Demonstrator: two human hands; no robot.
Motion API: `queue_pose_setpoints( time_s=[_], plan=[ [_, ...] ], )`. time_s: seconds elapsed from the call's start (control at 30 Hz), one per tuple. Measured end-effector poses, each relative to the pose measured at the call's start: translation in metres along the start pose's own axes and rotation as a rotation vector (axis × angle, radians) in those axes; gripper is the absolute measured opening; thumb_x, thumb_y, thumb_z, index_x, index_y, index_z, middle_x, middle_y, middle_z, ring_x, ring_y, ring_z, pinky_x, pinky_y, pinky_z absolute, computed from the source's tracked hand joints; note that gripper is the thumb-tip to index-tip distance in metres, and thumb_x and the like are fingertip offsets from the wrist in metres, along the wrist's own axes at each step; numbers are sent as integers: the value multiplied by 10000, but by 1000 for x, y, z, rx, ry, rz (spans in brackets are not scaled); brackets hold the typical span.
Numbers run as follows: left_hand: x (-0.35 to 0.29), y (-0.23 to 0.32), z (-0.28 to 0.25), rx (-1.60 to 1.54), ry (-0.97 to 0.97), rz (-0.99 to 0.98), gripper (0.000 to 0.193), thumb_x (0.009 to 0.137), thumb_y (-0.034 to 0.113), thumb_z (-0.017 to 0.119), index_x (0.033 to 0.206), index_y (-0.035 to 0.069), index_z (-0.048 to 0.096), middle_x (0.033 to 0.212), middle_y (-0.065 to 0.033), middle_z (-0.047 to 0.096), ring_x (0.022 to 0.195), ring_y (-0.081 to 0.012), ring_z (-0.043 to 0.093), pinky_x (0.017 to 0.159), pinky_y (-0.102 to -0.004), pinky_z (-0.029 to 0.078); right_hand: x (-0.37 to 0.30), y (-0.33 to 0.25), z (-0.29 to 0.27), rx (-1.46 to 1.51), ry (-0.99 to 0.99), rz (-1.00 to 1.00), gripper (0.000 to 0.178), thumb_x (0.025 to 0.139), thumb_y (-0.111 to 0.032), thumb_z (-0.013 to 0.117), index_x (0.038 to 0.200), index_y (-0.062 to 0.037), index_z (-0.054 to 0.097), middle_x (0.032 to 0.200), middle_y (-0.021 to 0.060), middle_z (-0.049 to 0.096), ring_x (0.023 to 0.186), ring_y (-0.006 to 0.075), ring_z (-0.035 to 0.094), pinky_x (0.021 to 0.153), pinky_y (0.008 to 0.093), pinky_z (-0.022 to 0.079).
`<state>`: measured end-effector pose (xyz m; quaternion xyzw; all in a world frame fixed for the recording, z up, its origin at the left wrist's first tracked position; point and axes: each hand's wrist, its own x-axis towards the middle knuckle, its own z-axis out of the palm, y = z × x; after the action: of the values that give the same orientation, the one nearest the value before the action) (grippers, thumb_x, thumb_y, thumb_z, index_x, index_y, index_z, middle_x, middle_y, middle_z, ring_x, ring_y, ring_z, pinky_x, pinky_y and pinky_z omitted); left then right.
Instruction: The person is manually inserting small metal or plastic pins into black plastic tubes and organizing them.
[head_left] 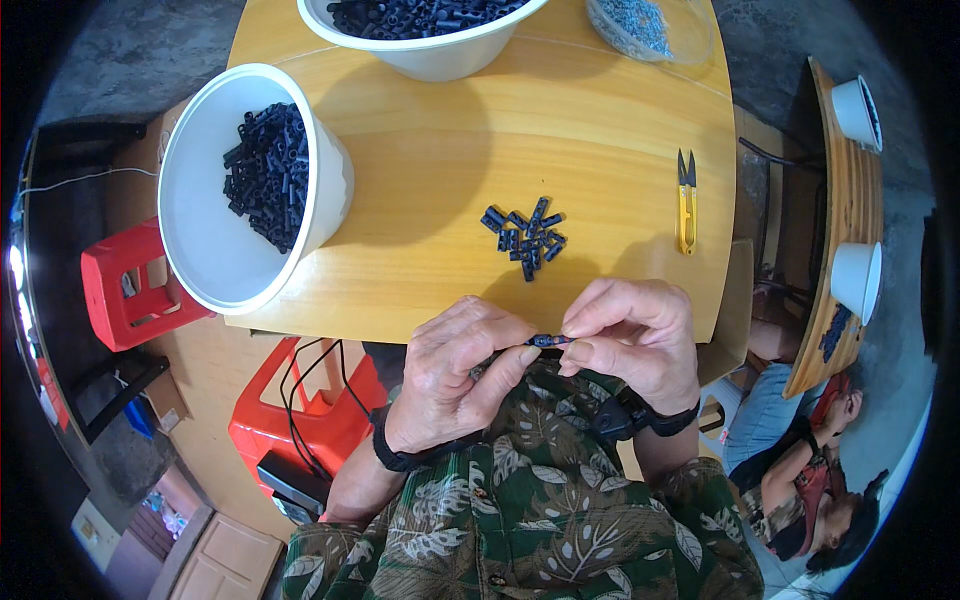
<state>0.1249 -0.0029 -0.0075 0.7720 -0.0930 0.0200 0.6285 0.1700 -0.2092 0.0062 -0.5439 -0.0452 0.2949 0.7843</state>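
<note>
Close to the table's near edge, my two hands meet over a small black tubular piece [545,341]. My left hand [455,365] pinches its left end between thumb and fingers. On the other side, my right hand [640,335] grips the right end with thumb and forefinger; the fingertips hide exactly what sits there. Just beyond the hands lies a loose pile of similar black pieces [530,243] on the yellow wooden table [410,280]. To the right of the pile rests a pair of yellow-handled thread snips [687,215], blades pointing away.
A white tub [332,185] of black pieces stands at the left, tilted in view. Another white bowl [430,64] of them is at the far side, beside a clear tub [618,42] of small blue bits. Red stools [120,285] stand left. A person [800,480] sits right.
</note>
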Motion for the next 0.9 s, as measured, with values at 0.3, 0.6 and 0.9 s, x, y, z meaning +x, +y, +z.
queue_pose_setpoints(
  time_s=[0.3, 0.6, 0.9],
  plan=[
    [2, 1, -1, 27, -35, 57, 173, 765, -19, 746, 916, 2, 663, 791, -112, 662, 685, -289, 632, 633, -366, 496, 3, -8, -7, -272, -69, -68, 120, 811, 23, 746, 915, -8, 695, 832, 84, 690, 735, 142, 675, 626, 256, 529],
    [4, 4, -2, 62, -63, 44, 165, 771, -21, 739, 914, -3, 658, 771, -114, 648, 655, -288, 611, 601, -371, 483, 12, -7, -7, -408, -147, -172, 114, 788, 30, 747, 886, -2, 696, 814, 100, 691, 721, 169, 683, 612, 267, 524],
    [4, 3, -3, 52, -5, 55, 175, 759, -30, 745, 911, 3, 665, 758, -113, 646, 653, -285, 616, 608, -362, 487, 4, 12, -1, -5, -32, 1, 112, 858, 32, 713, 965, 20, 685, 876, 99, 683, 729, 137, 686, 628, 233, 535]
  ],
)
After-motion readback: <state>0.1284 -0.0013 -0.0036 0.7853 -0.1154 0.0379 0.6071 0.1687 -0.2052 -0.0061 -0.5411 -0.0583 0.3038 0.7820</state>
